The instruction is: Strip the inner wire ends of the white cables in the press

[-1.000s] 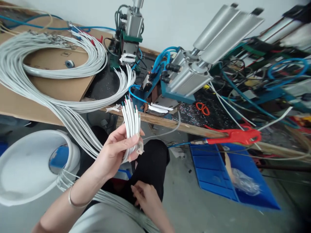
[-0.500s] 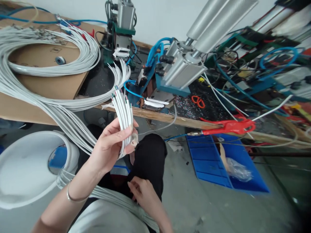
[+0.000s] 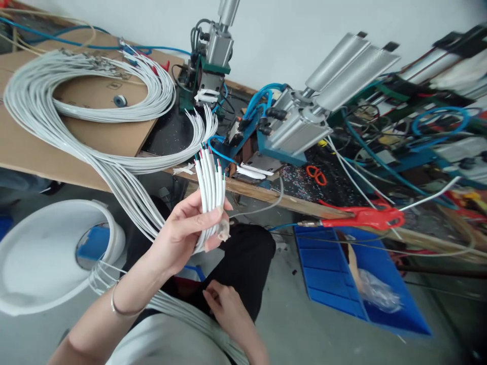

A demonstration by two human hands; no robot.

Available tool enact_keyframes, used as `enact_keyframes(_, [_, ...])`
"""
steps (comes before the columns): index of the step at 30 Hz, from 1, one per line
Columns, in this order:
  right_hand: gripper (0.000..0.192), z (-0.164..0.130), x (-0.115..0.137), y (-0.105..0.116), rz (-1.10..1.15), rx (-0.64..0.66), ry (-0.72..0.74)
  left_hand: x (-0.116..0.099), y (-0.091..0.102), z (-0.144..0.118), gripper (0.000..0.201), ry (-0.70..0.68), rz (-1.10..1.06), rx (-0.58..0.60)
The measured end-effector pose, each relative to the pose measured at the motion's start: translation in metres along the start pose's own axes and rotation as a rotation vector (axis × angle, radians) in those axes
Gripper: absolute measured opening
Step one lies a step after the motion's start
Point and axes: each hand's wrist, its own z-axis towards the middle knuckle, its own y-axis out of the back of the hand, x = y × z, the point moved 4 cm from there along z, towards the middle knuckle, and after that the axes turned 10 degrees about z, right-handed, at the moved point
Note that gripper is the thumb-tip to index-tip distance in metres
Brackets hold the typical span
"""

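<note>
My left hand [image 3: 194, 225] is closed around a bundle of white cables [image 3: 207, 177]. Their ends point up, with short red, blue and green inner wires showing at the tips. A small whitish lump [image 3: 223, 230] sits at the fingers; what it is I cannot tell. Low over my lap, my right hand [image 3: 228, 306] has its fingers curled in and thumb close to them, with nothing visible in it. Beside it, more pale cables [image 3: 182, 309] run across my lap. A longer cable loop [image 3: 110, 167] goes from the table down behind my left forearm.
Pneumatic presses [image 3: 292, 121] stand along the table's wooden edge [image 3: 297, 203]. A red air gun [image 3: 361, 215] hangs over that edge, above a blue bin [image 3: 327, 274]. At left is a white bucket [image 3: 38, 253]. Cardboard [image 3: 57, 162] lies under the coiled cables.
The view has shifted, so the table and presses appear farther right and slightly lower. My left hand, still holding the cables, appears farther right; my right hand is nearly unmoved.
</note>
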Motion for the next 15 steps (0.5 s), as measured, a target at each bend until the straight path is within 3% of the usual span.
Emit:
enact_keyframes(7, [0.030, 0.007, -0.012, 0.000, 0.000, -0.004, -0.016, 0.008, 0.005, 0.006, 0.011, 0.043, 0.049, -0.026])
enact_keyframes(15, [0.025, 0.024, -0.007, 0.002, 0.008, 0.032, 0.019, 0.010, 0.003, 0.017, 0.011, 0.090, -0.007, -0.054])
